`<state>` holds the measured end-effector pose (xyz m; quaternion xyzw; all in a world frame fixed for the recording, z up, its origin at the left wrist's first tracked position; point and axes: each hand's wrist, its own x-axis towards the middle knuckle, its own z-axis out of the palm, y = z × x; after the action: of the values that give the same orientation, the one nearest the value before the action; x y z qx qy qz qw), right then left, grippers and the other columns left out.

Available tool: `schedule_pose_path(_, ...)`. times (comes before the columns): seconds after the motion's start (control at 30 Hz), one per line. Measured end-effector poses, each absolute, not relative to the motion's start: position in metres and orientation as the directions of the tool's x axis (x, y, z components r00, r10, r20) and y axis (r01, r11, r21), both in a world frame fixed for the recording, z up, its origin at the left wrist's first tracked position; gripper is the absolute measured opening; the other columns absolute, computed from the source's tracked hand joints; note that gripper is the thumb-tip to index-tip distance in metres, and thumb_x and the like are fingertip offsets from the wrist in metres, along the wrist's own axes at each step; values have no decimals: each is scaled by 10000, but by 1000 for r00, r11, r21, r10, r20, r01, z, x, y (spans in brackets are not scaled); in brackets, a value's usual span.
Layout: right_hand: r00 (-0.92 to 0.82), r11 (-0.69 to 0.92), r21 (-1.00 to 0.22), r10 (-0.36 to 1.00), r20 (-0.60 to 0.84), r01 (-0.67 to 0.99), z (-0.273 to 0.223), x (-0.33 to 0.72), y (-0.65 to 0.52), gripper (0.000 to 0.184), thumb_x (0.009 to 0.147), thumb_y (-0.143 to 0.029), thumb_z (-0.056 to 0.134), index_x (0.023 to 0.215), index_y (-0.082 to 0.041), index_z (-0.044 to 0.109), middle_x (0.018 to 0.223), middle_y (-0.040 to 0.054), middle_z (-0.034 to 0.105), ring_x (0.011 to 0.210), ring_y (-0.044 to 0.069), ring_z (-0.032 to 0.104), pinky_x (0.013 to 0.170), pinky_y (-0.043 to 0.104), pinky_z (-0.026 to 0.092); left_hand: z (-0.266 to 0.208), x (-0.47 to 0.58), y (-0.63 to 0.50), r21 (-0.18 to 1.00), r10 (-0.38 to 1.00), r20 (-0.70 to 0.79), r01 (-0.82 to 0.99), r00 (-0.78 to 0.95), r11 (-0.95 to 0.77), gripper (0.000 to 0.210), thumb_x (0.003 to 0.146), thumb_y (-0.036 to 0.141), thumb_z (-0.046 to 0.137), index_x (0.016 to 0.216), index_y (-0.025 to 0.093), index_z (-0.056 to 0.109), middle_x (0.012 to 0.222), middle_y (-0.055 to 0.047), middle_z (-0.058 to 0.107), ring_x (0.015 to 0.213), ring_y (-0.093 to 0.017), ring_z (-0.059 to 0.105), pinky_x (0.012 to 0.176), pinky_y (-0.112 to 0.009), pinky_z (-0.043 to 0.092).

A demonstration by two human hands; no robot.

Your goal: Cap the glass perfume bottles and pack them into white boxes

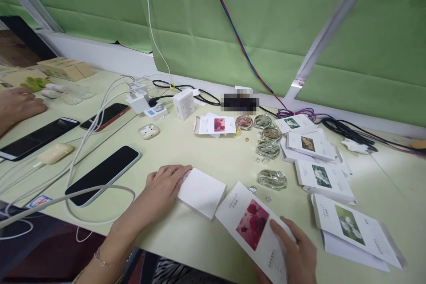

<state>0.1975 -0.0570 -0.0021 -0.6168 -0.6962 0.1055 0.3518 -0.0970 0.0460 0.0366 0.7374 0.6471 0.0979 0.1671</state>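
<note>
My left hand (168, 186) grips a small plain white box (203, 191) from its left end, low over the table's front. A bit of something clear and pinkish shows between the fingers and that box's end. In my right hand (296, 248) is a white carton (251, 230) with a red flower picture, tilted toward the left box, their near corners almost meeting. Just beyond the hands lies a clear glass bottle (273, 179), with small round caps (269, 199) nearby. More glass bottles (268, 150) stand in a row behind it.
Flat white cartons with flower pictures (326, 180) lie along the right. Another red-flower carton (214, 125) is at the back. Phones (104, 175), looping white cables (100, 186) and a power strip (155, 112) fill the left. Another person's hand (21, 106) rests at far left.
</note>
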Motion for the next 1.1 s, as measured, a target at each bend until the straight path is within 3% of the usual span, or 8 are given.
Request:
schedule_pose_path(0.2, 192, 103, -948, 967, 166, 301, 35, 157, -25, 784, 775, -513, 518, 1363, -253, 69, 1333, 162, 324, 1141, 293, 451, 820, 442, 454, 73, -45, 25, 789, 900, -65, 575, 432, -218, 545, 800, 424, 549, 1305, 325, 367, 1310, -30, 433, 1157, -254, 425, 960, -394, 376)
schedule_pose_path(0.27, 127, 54, -987, 989, 73, 152, 43, 135, -12, 740, 812, -552, 441, 1358, -242, 51, 1314, 153, 369, 1095, 253, 498, 807, 398, 470, 78, -25, 20, 862, 860, -60, 461, 507, -212, 884, 606, 412, 743, 1349, 321, 274, 1325, -49, 412, 1131, -274, 451, 931, -400, 417)
schedule_pose_path(0.33, 68, 43, -996, 996, 49, 78, 47, 121, -3, 682, 837, -581, 351, 1354, -224, 86, 1300, 141, 395, 1091, 238, 508, 819, 375, 471, 76, -14, 19, 894, 892, -1, 399, 452, -201, 790, 654, 320, 714, 1328, 297, 302, 1334, -62, 399, 1152, -271, 440, 947, -406, 410)
schedule_pose_path(0.47, 46, 74, -996, 996, 77, 58, 48, 115, 0, 668, 829, -559, 399, 1331, -223, 112, 1311, 134, 365, 1139, 226, 471, 896, 384, 438, 66, -11, 20, 936, 958, 108, 297, 265, -187, 473, 808, 260, 545, 1248, 249, 371, 1271, -85, 464, 1117, -233, 481, 929, -375, 430)
schedule_pose_path(0.7, 77, 110, -977, 989, 126, 184, 43, 118, 1, 434, 876, -380, 408, 1266, -226, 298, 1271, 127, 372, 1178, 228, 416, 927, 426, 414, 60, -16, 20, 993, 936, 59, -121, 347, -17, 496, 809, 504, 507, 1202, 218, 408, 1278, -119, 458, 1108, -277, 496, 892, -408, 448)
schedule_pose_path(0.87, -5, 351, -927, 935, 354, 131, 40, 111, 1, 263, 877, -365, 401, 1113, -254, 435, 1288, 109, 372, 1238, 233, 366, 927, 450, 415, 57, -16, 24, 985, 993, -107, -129, 39, 112, 574, 700, 534, 631, 1137, 210, 448, 1068, -83, 605, 978, -253, 574, 802, -349, 492)
schedule_pose_path(1.0, 117, 74, -975, 992, 50, -208, 41, 120, 4, 551, 816, -433, 515, 1269, -245, 263, 1192, 123, 526, 1026, 227, 574, 808, 422, 497, 62, -18, 18, 976, 959, -190, -61, 212, 207, 520, 698, 464, 659, 1103, 177, 506, 971, -72, 651, 881, -243, 613, 705, -326, 516)
schedule_pose_path(1.1, 106, -124, -906, 978, -181, -404, 44, 137, 6, 691, 701, -455, 650, 1271, -197, 356, 1016, 113, 650, 902, 253, 629, 747, 415, 521, 64, -28, 12, 985, 882, -172, 57, 440, 164, 462, 729, 414, 646, 1113, 179, 543, 1007, -73, 652, 898, -236, 609, 739, -335, 513)
